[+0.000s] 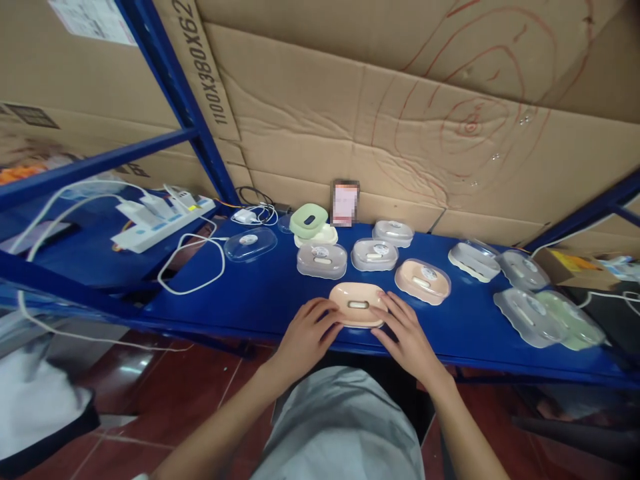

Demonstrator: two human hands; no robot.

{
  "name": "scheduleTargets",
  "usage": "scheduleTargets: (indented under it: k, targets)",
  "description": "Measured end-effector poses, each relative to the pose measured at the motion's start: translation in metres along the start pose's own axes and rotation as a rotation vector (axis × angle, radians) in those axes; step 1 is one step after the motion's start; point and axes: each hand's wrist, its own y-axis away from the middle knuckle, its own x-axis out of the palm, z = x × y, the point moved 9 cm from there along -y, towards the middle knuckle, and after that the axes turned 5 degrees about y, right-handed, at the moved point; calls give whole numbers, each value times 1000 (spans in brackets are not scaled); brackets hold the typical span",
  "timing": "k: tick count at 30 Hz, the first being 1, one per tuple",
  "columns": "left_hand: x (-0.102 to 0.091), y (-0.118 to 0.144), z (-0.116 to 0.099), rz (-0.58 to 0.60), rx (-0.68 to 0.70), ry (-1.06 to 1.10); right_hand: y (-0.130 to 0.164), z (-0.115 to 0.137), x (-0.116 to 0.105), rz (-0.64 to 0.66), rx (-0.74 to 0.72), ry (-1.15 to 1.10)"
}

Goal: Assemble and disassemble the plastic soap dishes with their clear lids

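A peach oval soap dish (pixel 358 295) with a pale bar in its central slot sits near the blue table's front edge. My left hand (pixel 311 331) grips its left end, thumb low and fingers on the rim. From the other side my right hand (pixel 406 328) holds the right end, its fingertips over the rim. Just behind stands a similar peach dish (pixel 420 281) under a clear lid. Two lidded greyish dishes, one at left (pixel 321 260) and one at right (pixel 374 255), stand further back. A loose clear lid (pixel 251 244) lies to the left.
A green dish part (pixel 309 221) rests on a cream one (pixel 327 235). Several lidded dishes cluster at right, including a green one (pixel 573 321). A blurred-out phone (pixel 345 203) leans on cardboard. A power strip (pixel 163 223) and white cables lie left, beside a blue shelf post (pixel 205 143).
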Motion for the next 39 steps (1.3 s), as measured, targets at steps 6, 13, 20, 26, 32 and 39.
scheduleTargets:
  k: [6,13,20,26,32,39]
  targets:
    - [-15,2,23,-10,-22,-69,-1,-11,6,-24,28,1]
    - [-111,-5,144,-168,-385,-565,2,-5,13,-8,3,47]
    - [-125,-10,189,-80,-587,-647,4,-4,14,-8,6,57]
    - [-119,-11,174,-113,-530,-553,7,-6,16,5,15,58]
    - [-107,5,105,-341,-368,-354,7,-5,15,13,36,-2]
    - [-14,-18,9,78,92,175,11,-10,8,-83,101,-14]
